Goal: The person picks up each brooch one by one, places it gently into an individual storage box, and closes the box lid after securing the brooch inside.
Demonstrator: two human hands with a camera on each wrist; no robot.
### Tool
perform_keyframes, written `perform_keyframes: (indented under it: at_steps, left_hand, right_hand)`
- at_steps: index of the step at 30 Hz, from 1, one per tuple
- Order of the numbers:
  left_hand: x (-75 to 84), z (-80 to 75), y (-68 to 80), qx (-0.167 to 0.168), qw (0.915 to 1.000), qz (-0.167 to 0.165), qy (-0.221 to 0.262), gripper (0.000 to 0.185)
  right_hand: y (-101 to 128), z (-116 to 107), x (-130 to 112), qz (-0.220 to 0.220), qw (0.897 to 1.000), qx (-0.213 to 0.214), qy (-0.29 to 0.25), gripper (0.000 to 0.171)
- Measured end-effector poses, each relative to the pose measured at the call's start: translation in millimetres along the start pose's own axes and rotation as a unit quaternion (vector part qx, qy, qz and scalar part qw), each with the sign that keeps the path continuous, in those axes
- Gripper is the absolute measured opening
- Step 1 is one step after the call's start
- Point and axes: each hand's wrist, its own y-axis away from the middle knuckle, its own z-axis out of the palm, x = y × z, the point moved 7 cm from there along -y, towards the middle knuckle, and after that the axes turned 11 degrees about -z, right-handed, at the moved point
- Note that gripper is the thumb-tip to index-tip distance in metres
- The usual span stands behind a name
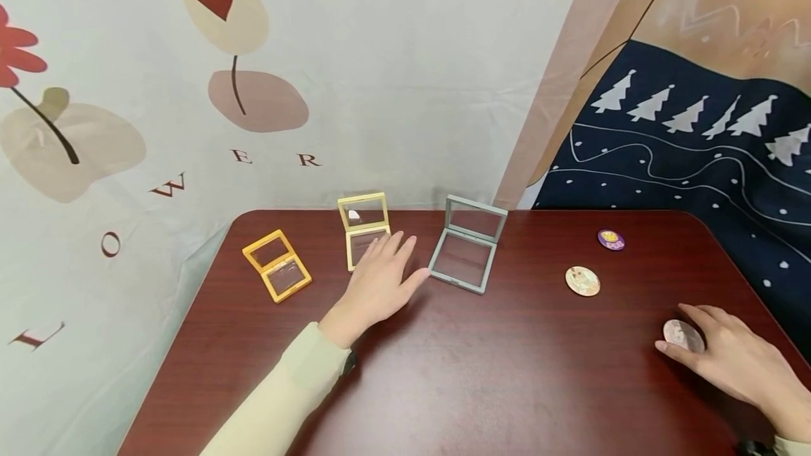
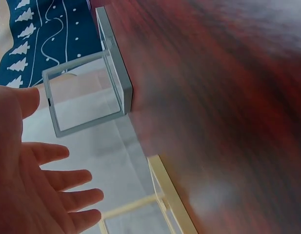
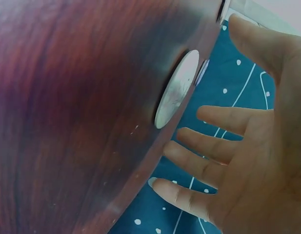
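Observation:
My left hand (image 1: 379, 283) reaches over the table with fingers spread, holding nothing. Its fingertips overlap the lower part of a pale yellow hinged case (image 1: 349, 248) with clear windows. Just right of the thumb stands a larger grey-green hinged case (image 1: 489, 267), lid raised; it also shows in the left wrist view (image 2: 127, 87). My right hand (image 1: 738, 354) hovers by a round badge (image 1: 683, 336), which sits between thumb and forefinger in the head view. In the right wrist view the badge (image 3: 177, 92) lies flat on the table, and the fingers are spread apart from it.
An orange-yellow hinged case (image 1: 279, 266) lies opened at the left. Two more round badges, one pale with a printed picture (image 1: 582, 281) and a smaller purple one (image 1: 611, 240), lie at the right. Patterned cloths hang behind the dark red table (image 1: 507, 385).

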Motion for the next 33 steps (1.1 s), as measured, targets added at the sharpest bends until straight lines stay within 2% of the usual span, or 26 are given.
perform_keyframes:
  at_steps: [3,11,16,21,27,33]
  left_hand:
    - [5.5,3.5,-7.0,-0.007,1.0000,-0.002,0.002,0.067]
    - [15.8,11.8,-20.6,-0.048,0.9969,-0.031,0.055,0.051]
    - [21.7,15.8,-26.6,-0.050,0.9960,-0.036,0.064,0.041]
    - [27.9,18.5,-32.5,-0.045,0.9966,-0.030,0.063,0.024]
    - [28.6,24.3,-39.7,-0.057,0.9943,-0.052,0.073,0.043]
    - [31.3,28.2,-43.3,-0.059,0.9965,-0.052,0.028,0.045]
  right_hand:
    - [0.7,1.4,2.4,0.006,1.000,-0.008,0.003,0.101]
    - [2.5,3.9,7.2,-0.002,1.000,-0.003,-0.002,0.095]
    - [3.3,5.7,10.8,-0.010,1.000,0.003,-0.010,0.086]
    - [3.7,4.8,12.2,-0.017,1.000,0.012,-0.016,0.081]
    - [4.9,5.3,10.0,-0.014,1.000,0.008,-0.021,0.077]
    - [4.4,7.1,7.0,-0.011,0.999,-0.006,-0.032,0.075]
